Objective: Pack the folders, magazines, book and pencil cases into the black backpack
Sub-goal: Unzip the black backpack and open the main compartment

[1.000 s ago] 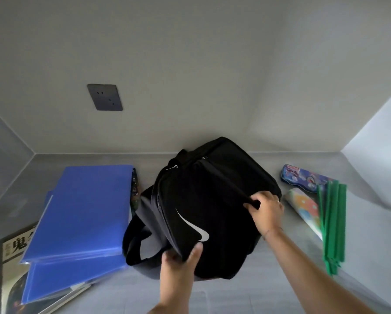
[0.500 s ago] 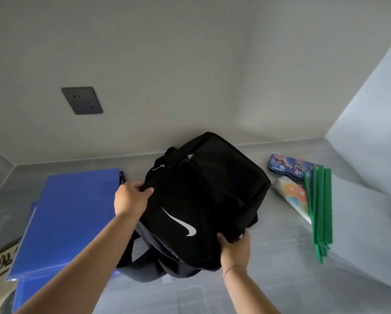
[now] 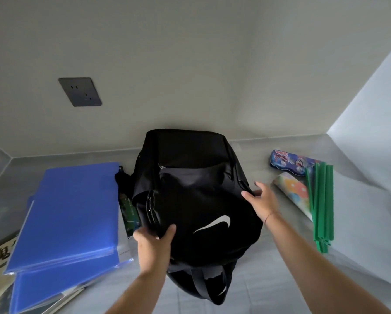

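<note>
Black backpack [image 3: 196, 200] sits mid-table, still zipped, blue folders [image 3: 70, 214] just left of it. Left hand [image 3: 155, 245] grips its near edge; right hand [image 3: 261, 200] rests open-fingered on the side. I'd pin it steady, then find the zipper.

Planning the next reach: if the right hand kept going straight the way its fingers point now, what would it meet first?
The right hand points up and left, fingertips already at the side of the black backpack. Going on, it would press straight into the backpack's fabric; nothing else lies in between.
</note>
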Demonstrator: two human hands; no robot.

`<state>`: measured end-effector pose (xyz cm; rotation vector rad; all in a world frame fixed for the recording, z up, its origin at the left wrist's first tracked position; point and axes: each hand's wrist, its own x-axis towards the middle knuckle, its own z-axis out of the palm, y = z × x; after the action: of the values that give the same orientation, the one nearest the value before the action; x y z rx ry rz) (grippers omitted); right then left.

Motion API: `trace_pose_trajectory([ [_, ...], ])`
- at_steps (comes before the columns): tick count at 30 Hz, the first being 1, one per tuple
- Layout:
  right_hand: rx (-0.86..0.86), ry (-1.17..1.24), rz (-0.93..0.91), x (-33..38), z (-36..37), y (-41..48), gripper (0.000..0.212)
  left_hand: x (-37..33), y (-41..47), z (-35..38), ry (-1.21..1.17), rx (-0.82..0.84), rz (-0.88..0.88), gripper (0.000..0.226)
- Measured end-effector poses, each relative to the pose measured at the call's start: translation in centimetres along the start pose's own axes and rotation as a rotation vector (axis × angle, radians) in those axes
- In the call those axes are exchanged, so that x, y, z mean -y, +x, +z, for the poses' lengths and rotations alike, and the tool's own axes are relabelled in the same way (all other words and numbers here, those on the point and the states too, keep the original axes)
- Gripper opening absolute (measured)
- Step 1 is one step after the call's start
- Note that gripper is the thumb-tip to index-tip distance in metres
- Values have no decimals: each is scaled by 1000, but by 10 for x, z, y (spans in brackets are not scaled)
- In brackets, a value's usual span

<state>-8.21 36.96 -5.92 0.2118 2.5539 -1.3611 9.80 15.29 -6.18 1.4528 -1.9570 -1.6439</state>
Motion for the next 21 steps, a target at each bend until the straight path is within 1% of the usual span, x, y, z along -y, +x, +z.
trace_pose_trajectory([
  [1, -11, 42, 63, -5, 4, -8, 62, -8, 10, -2, 20, -35, 32, 56],
  [3, 5, 89, 149, -18, 10, -29, 46, -23, 33, -4, 74, -50, 80, 55],
  [5, 28, 75, 176, -29, 15, -45, 26, -32, 50, -3, 166, -6, 86, 46],
  [7, -2, 56, 178, -35, 13, -51, 14, -33, 56, 3, 259, 23, 95, 36],
  [11, -129, 59, 182, -41, -8, -50, 14, -19, 44, 21, 309, 83, 122, 27],
  [14, -48, 4, 179, -46, -16, -55, 15, -16, 39, 22, 259, 90, 112, 31],
  [16, 14, -52, 186, -47, -18, -58, 24, -19, 36, 15, 206, 54, 131, 44],
  [17, 23, -84, 199, -47, -21, -60, 31, -20, 33, 10, 225, 21, 210, 52],
  [18, 17, -127, 214, -47, -26, -62, 37, -21, 28, 4, 290, -13, 356, 59],
  [19, 7, -173, 228, -47, -30, -64, 42, -21, 24, -3, 383, -7, 533, 64],
  [20, 7, -194, 237, -47, -34, -67, 46, -20, 21, -11, 474, 68, 696, 69],
  [21, 19, -177, 246, -46, -36, -70, 48, -19, 17, -18, 554, 206, 812, 74],
])
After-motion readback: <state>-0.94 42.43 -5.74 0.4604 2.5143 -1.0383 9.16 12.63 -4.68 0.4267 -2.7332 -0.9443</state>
